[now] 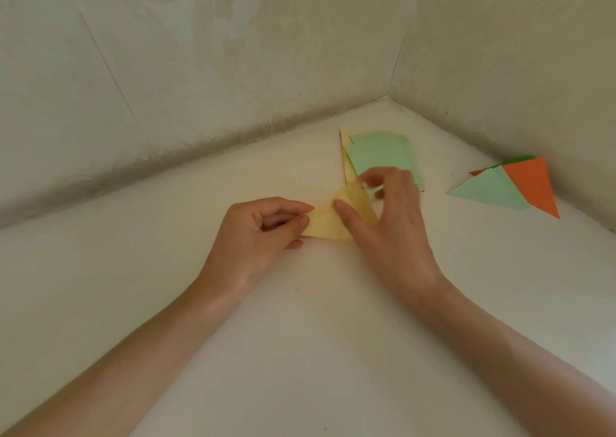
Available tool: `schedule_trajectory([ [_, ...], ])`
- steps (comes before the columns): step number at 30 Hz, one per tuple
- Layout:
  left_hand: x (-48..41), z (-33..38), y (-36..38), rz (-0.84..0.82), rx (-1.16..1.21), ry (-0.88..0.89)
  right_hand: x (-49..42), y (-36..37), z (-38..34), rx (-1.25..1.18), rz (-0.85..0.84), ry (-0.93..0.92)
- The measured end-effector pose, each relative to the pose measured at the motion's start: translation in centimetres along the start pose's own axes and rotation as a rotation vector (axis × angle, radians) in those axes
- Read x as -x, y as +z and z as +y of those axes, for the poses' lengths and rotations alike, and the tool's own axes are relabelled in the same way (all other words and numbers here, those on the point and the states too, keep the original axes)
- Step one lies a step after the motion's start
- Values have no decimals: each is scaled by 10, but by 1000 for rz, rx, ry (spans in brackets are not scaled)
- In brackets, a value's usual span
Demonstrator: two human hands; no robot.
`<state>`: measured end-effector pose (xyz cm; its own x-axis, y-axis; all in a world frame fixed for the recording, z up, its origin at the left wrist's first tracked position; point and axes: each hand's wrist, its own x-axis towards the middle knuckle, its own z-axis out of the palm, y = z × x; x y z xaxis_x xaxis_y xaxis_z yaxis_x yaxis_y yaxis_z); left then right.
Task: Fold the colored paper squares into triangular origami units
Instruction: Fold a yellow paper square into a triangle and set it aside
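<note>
Two hands (260, 226) (386, 213), curled pale-yellow paper (325, 225)

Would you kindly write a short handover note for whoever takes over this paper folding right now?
Left hand: pinches the left corner of the yellow paper.
Right hand: grips the paper's other side, thumb on top; its fingers are blurred.
The yellow paper is curved, mid-fold, not yet creased flat.
Stack of squares: light green on top, lying on the white surface just behind the right hand.
Done: folded triangles, light green and orange, piled by the right wall.
Left: finish this fold, then work through the stack.
</note>
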<state>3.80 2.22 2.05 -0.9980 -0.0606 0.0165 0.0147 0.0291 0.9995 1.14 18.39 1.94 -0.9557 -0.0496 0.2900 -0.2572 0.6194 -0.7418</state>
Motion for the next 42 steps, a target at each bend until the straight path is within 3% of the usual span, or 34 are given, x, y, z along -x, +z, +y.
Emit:
schedule_trajectory([
  [4, 0, 3, -5, 37, 170, -45, -9, -8, -1, -384, -80, 275],
  [8, -2, 4, -7, 3, 144, -53, -15, -15, 2, -587, -205, 228],
  [14, 2, 7, -4, -91, 67, -24, -14, -20, -3, -594, -269, 174],
  [20, 8, 5, 0, -75, 20, 132, -10, -19, -5, -596, -306, 153],
  [31, 4, 3, -2, -71, 0, 108, -10, -19, -6, -602, -347, 131],
  [33, 4, 3, -4, -71, -68, 129, -10, -19, -6, -573, -363, 122],
  [38, 2, -6, -9, -43, -571, 342, -9, -18, -6, -509, -392, 106],
  [42, 2, -10, -12, -8, -699, 452, -9, -18, -6, -525, -387, 110],
])
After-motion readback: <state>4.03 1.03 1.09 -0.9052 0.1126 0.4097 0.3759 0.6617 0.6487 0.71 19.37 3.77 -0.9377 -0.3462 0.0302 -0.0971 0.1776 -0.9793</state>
